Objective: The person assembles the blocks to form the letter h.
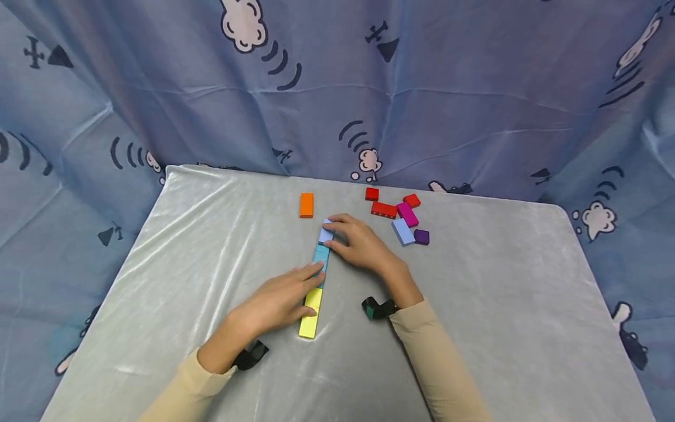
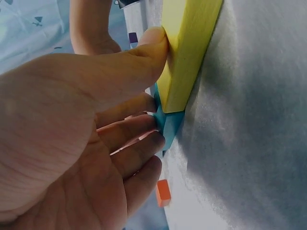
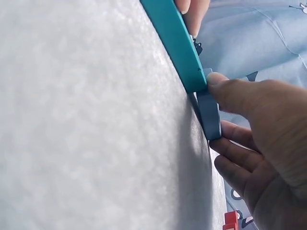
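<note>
A straight row of blocks runs away from me along the table. Its near end is yellow, its middle teal, and a light blue block lies at the far end. My right hand pinches that light blue block between thumb and fingers, against the teal end. With fairly straight fingers, my left hand rests along the row. In the left wrist view its thumb touches the yellow block and its fingertips touch the teal block. The fingers partly cover the teal section from above.
An orange block lies alone beyond the row. Farther right sit several loose blocks: red ones, a magenta one, another light blue one and a purple one. A patterned blue curtain hangs behind the cloth-covered table.
</note>
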### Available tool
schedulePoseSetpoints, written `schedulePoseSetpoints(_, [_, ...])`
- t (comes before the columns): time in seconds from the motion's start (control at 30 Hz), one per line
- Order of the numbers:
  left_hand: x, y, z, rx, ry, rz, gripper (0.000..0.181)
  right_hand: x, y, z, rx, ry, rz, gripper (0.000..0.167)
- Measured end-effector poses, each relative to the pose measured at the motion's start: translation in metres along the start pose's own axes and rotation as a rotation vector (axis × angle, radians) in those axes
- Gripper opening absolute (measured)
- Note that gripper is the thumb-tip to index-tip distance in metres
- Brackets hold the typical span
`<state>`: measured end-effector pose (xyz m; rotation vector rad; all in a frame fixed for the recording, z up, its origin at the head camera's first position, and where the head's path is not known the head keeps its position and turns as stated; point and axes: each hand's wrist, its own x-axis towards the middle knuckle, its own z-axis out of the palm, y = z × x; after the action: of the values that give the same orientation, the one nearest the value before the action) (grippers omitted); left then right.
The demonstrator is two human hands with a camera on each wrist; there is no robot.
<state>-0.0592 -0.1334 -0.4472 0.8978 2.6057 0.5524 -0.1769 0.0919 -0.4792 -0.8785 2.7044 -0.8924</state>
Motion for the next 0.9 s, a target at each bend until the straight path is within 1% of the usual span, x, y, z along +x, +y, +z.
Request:
schedulePoseSetpoints(0.13, [-0.0019,-0.0003,0.0023,-0.002,0.009,0.009,0.071,-0.001,-0.0004,0.0019,-0.003,-0.017,0.004,0.049])
schedulePoseSetpoints(0.37, [-0.003,-0.0033,0.0027,0.003,0.02,0.009,0.07,0.0,-0.0018,0.0051,-0.028,-0.02,0.0,0.048])
schedulePoseSetpoints(0.57, [-0.0022,-0.0037,0.0017,0.01,0.019,0.018,0.07,-0.0016,-0.0056,0.0042,-0.069,-0.023,-0.01,0.043])
schedulePoseSetpoints(0.7, [-0.0018,-0.0036,0.0021,0.008,0.018,0.024,0.07,-0.0033,-0.0072,0.0039,-0.104,-0.026,-0.002,0.041])
schedulePoseSetpoints(0.8, [-0.0012,-0.0038,0.002,0.01,0.022,0.024,0.07,-0.0033,-0.008,0.004,-0.111,-0.021,0.001,0.041])
schedulePoseSetpoints(0.9, [-0.0005,-0.004,0.0017,0.009,0.024,0.022,0.07,-0.002,-0.0081,0.005,-0.11,-0.005,-0.016,0.04])
